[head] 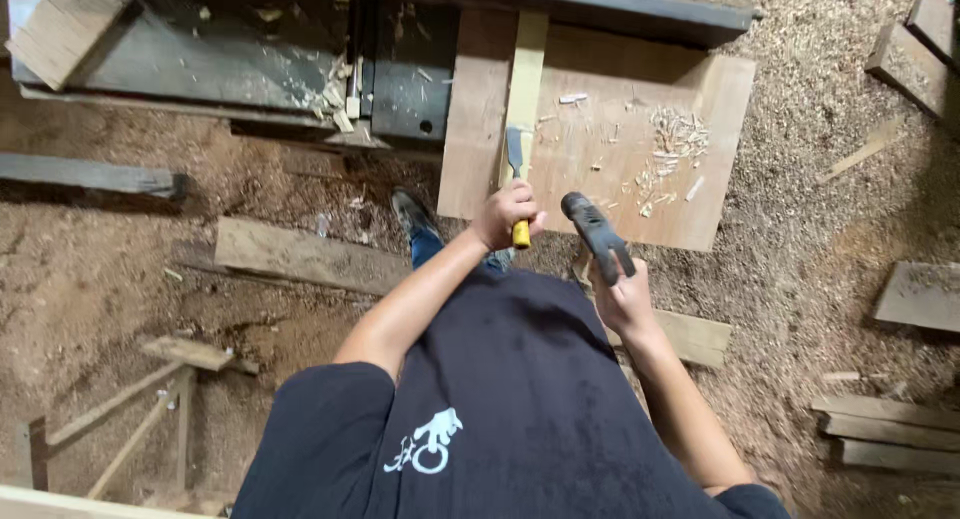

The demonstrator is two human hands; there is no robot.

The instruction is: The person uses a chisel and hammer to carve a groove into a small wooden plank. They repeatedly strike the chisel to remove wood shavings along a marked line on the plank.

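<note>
Left hand (508,213) fisted around the yellow handle of a chisel (516,169), blade pointing to 12 o'clock, its tip resting on a pale wood strip (526,74). The strip lies lengthwise, 12 to 6, on a flat plywood board (600,179) that sits on the sawdust floor (800,199). Right hand (622,297) wrapped tight around the lower shaft of a dark hammer (596,231); hammer head raised at 11 o'clock of that hand, just right of the chisel's handle end, not touching it. Both hands closed, nothing pinched, full grips.

Wood chips (672,144) scattered on the board at 2 o'clock from the chisel. Person's dark shoe (413,215) at 9 o'clock of the left hand, near the board's left edge. Dark shirt (500,409) with a white print fills bottom centre. Plank (300,254) flat on the floor at 9 o'clock, another plank end (695,337) at 3 o'clock under the right forearm. Dark machine bed (250,59) at 11 o'clock with shavings on it. Stacked boards (885,434) at 4 o'clock, a loose slab (920,297) at 3 o'clock, a thin stick frame (130,419) at 8 o'clock
</note>
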